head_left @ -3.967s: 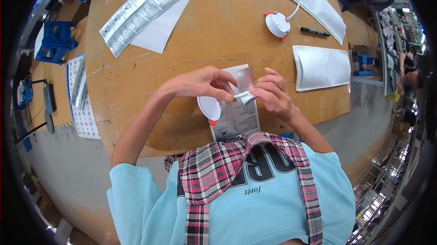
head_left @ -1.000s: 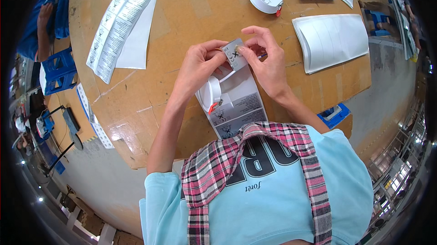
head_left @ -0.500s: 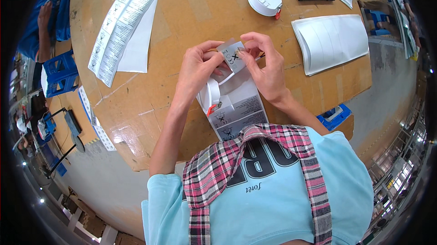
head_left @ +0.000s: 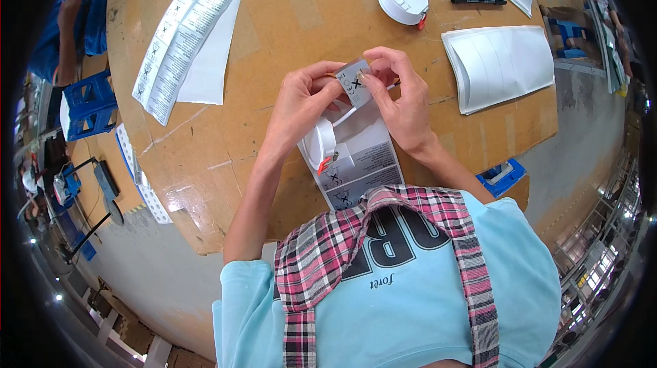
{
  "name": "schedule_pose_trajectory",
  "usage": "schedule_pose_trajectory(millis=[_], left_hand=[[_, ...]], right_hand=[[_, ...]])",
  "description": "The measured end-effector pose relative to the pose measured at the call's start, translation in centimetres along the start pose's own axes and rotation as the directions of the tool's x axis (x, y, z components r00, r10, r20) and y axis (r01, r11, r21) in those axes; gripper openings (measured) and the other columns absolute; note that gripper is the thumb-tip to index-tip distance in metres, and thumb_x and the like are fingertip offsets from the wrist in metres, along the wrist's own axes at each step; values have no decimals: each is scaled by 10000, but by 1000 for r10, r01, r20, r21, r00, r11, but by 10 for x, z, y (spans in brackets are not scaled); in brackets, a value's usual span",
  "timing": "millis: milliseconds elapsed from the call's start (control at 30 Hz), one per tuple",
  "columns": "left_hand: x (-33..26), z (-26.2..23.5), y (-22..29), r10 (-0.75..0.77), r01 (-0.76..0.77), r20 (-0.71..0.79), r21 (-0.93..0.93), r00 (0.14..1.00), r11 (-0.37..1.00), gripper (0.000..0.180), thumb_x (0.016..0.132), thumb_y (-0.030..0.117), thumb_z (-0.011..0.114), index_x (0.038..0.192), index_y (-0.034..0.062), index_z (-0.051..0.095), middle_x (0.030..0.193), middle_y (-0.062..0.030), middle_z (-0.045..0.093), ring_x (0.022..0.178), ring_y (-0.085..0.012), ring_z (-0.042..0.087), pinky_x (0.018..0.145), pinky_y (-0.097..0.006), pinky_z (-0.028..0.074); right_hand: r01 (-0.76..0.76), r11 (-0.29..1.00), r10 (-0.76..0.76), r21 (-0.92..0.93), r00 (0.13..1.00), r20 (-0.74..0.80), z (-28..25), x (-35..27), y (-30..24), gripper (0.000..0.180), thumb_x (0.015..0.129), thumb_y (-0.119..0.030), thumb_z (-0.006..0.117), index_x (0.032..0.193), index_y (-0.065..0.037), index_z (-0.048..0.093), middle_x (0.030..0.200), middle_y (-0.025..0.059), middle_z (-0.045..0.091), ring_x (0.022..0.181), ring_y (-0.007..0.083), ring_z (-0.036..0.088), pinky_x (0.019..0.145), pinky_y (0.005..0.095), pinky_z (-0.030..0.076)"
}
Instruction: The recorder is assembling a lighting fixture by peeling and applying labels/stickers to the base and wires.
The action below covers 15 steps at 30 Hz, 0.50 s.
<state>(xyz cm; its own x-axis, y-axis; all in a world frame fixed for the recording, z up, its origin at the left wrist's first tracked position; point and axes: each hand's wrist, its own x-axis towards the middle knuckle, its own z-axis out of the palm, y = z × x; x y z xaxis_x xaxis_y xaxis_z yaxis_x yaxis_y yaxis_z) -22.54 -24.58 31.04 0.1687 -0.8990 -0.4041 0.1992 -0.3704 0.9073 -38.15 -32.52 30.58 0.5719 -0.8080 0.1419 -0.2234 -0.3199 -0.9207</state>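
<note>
Between my two hands is a small silver-grey printed label (head_left: 356, 85), held up over the table. My left hand (head_left: 299, 102) pinches its left side with thumb and fingers. My right hand (head_left: 402, 100) is closed on its upper right edge. A white cable (head_left: 351, 114) runs below the label from a round white downlight (head_left: 319, 142) with a red-tipped spring clip. Thin coloured wire ends peek out beside the fingers; the fingers hide how the label meets the cable. Beneath the downlight lies a sheet of printed labels (head_left: 373, 171), reaching to my apron.
Another white downlight (head_left: 402, 3) with red clips sits at the far side, near a black marker (head_left: 478, 0). White folded sheets (head_left: 503, 67) lie at right, and a printed label strip (head_left: 185, 29) at left. Brown cardboard (head_left: 253, 33) covers the table. A co-worker's arm (head_left: 67, 33) shows far left.
The downlight near my left wrist has shifted slightly right and turned, showing more of its side. The label has moved a little right. Both hands keep their hold.
</note>
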Motion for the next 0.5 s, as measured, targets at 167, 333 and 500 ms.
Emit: schedule_pose_trajectory(millis=[167,333,500], left_hand=[[0,0,-1,-3,3,-8,-7,1000,1000,266,898,105,570,1111,-51,605,847,-61,682,743,-91,642,658,-222,505],[1,0,-1,-8,8,0,-8,1000,1000,246,893,96,565,1081,-54,614,849,-64,682,751,-96,647,670,-224,508],[1,0,-1,-16,16,13,0,1000,1000,241,893,91,559,1074,-57,617,858,-67,681,762,-105,652,682,-234,512]], right_hand=[[-1,1000,1,15,1000,-3,1,0,2,306,829,-10,643,1112,-47,533,801,72,571,656,154,547,605,294,468],[-25,999,26,20,999,-21,2,-1,4,297,835,-20,646,1104,-47,524,801,71,579,651,154,546,596,293,459],[-30,999,30,20,999,-22,2,-1,4,293,840,-27,647,1104,-47,520,798,67,585,649,151,543,596,295,458]])
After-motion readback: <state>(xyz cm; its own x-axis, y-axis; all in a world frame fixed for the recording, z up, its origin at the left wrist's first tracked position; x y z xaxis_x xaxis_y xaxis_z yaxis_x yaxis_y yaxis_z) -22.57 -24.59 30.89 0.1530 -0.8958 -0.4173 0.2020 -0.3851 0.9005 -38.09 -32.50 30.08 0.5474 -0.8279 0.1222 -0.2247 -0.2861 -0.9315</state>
